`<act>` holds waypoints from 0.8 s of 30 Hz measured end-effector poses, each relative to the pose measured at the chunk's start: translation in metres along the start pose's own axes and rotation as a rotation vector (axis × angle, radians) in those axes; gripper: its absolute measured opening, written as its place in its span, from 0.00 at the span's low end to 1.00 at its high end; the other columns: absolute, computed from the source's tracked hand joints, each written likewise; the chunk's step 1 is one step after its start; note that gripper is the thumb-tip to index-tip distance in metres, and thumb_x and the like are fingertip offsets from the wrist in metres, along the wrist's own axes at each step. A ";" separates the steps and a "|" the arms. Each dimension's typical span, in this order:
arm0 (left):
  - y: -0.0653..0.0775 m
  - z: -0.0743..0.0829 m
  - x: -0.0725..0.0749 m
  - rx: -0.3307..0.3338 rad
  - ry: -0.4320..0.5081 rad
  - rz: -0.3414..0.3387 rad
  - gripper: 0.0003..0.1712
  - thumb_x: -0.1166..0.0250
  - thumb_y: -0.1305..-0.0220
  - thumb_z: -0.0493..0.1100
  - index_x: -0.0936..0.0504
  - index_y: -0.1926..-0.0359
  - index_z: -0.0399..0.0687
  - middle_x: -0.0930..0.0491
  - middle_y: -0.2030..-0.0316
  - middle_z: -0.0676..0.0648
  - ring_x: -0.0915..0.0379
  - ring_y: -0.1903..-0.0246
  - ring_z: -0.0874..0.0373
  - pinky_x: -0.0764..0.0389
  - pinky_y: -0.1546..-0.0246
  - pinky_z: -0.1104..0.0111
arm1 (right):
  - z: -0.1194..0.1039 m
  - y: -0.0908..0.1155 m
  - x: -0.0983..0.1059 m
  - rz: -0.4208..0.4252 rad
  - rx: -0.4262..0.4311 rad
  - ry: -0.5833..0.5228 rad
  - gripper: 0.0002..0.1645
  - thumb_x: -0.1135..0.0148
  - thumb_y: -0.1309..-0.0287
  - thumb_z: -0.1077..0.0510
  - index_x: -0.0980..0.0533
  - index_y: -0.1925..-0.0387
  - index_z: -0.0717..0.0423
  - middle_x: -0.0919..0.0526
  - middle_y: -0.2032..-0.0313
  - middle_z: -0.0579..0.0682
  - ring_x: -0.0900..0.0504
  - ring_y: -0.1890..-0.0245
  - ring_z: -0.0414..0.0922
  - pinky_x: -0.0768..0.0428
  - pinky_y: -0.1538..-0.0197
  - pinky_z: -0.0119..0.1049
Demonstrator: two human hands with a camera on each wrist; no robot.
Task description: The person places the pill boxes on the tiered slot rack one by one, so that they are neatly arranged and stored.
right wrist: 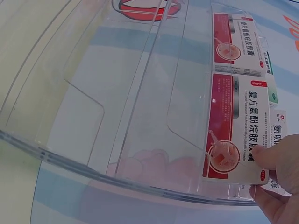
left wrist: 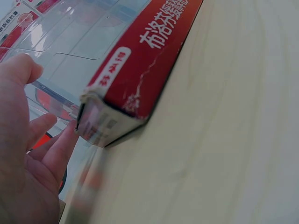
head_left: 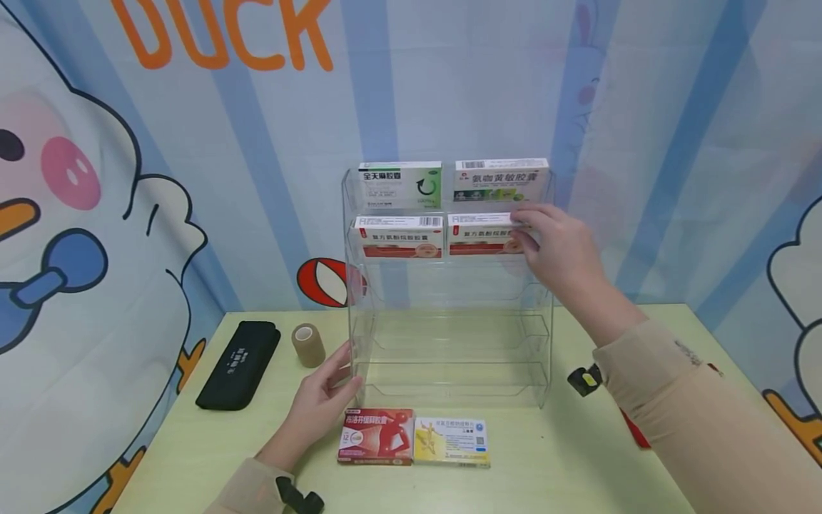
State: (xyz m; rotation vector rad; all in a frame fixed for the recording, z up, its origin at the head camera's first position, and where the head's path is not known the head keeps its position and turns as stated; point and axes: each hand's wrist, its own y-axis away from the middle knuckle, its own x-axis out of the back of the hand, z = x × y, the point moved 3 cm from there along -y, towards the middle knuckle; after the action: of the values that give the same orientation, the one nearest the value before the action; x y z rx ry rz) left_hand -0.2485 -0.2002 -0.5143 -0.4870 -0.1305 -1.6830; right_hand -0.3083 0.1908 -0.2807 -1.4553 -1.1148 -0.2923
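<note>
A clear, tiered display rack (head_left: 449,339) stands on the table. My left hand (head_left: 321,400) holds its lower left side, thumb and fingers around the side wall; the left wrist view shows this hand (left wrist: 32,135) beside a red medicine box (left wrist: 149,56). On the second tier from the top, my right hand (head_left: 559,250) pinches the right end of a red-and-white medicine box (head_left: 481,239). The right wrist view shows the thumb on that box's front. A matching box (head_left: 401,239) stands to its left. Above them are a green-and-white box (head_left: 398,187) and a white box (head_left: 501,182).
In front of the rack lie the red box (head_left: 375,435) and a yellow-and-white box (head_left: 452,442), side by side. At left are a black pouch (head_left: 239,364) and a roll of brown tape (head_left: 308,346). A red object (head_left: 636,428) is partly hidden under the right forearm.
</note>
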 end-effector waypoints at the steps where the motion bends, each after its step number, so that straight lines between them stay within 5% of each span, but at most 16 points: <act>1: 0.000 0.001 0.000 0.001 0.000 0.000 0.42 0.31 0.22 0.42 0.36 0.14 0.68 0.28 0.19 0.45 0.23 0.25 0.39 0.14 0.33 0.62 | 0.000 0.001 0.001 0.000 -0.001 -0.003 0.18 0.29 0.28 0.63 0.14 0.40 0.60 0.12 0.36 0.60 0.13 0.36 0.63 0.14 0.32 0.62; 15: 0.001 0.003 -0.001 -0.010 0.000 -0.003 0.42 0.31 0.22 0.41 0.36 0.14 0.66 0.28 0.19 0.44 0.23 0.25 0.39 0.14 0.33 0.62 | -0.003 0.028 0.005 0.159 0.065 -0.065 0.19 0.24 0.32 0.62 0.14 0.43 0.62 0.11 0.43 0.63 0.14 0.40 0.65 0.14 0.34 0.63; 24: 0.001 0.004 -0.001 0.002 0.003 0.004 0.42 0.31 0.22 0.41 0.36 0.14 0.65 0.27 0.19 0.44 0.22 0.25 0.40 0.14 0.32 0.61 | -0.010 0.054 -0.001 0.172 0.144 -0.140 0.26 0.19 0.36 0.58 0.15 0.39 0.58 0.09 0.46 0.58 0.11 0.44 0.60 0.11 0.42 0.60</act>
State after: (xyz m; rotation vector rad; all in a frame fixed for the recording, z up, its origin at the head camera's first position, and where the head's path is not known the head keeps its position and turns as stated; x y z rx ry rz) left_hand -0.2465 -0.1982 -0.5108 -0.4830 -0.1285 -1.6795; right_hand -0.2639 0.1915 -0.3133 -1.4493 -1.0907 0.0110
